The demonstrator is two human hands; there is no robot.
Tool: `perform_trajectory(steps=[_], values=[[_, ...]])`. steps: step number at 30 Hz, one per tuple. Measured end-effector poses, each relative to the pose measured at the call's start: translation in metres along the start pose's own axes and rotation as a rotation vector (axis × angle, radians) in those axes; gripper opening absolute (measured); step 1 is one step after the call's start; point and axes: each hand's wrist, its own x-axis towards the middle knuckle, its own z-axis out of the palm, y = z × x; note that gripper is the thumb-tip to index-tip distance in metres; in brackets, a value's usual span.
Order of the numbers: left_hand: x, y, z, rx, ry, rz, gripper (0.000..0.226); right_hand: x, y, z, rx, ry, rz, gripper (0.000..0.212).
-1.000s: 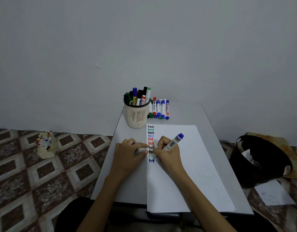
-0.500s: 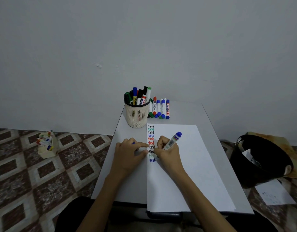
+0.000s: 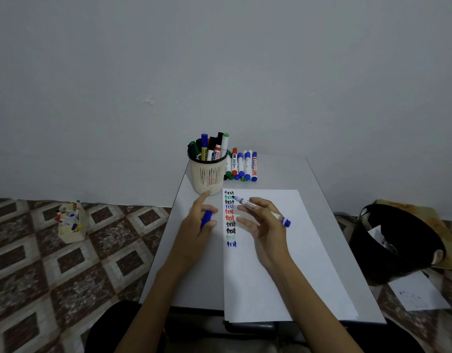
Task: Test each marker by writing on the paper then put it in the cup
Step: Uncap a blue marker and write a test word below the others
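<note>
Step in hand, by judgement: recapping after a finished test.

Held in the right hand [image 3: 266,226]: white-barrelled marker with blue end [image 3: 246,203], uncapped, tip aimed towards the left hand [image 3: 195,226].

Gripped in the left hand's curled fingers: blue plastic cap [image 3: 206,218], forefinger stretched forward.

Between both hands, on the white paper sheet [image 3: 283,263]: column of "test" words [image 3: 230,217], lowest in blue.

Just ahead of the left hand, on the grey desk [image 3: 194,281]: cream mesh cup [image 3: 207,178], part-filled with markers. Beyond it: row of loose markers [image 3: 241,165], apparently untested.

Next, likely: seat cap squarely on tip, press home, drop marker into cup.
</note>
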Motion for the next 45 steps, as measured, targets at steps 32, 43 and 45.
perform_trajectory(steps=[32, 43, 45], values=[[-0.001, -0.010, -0.012, -0.048, 0.012, 0.222, 0.033, -0.004, 0.003, 0.001, -0.253, -0.219, 0.059, 0.010], [-0.001, -0.001, -0.015, -0.345, 0.192, -0.003, 0.027, 0.015, -0.020, 0.003, -0.489, -0.297, 0.099, 0.003], [0.000, -0.001, -0.015, -0.364, 0.198, -0.006, 0.038, 0.020, -0.028, 0.005, -0.768, -0.387, 0.059, 0.010]])
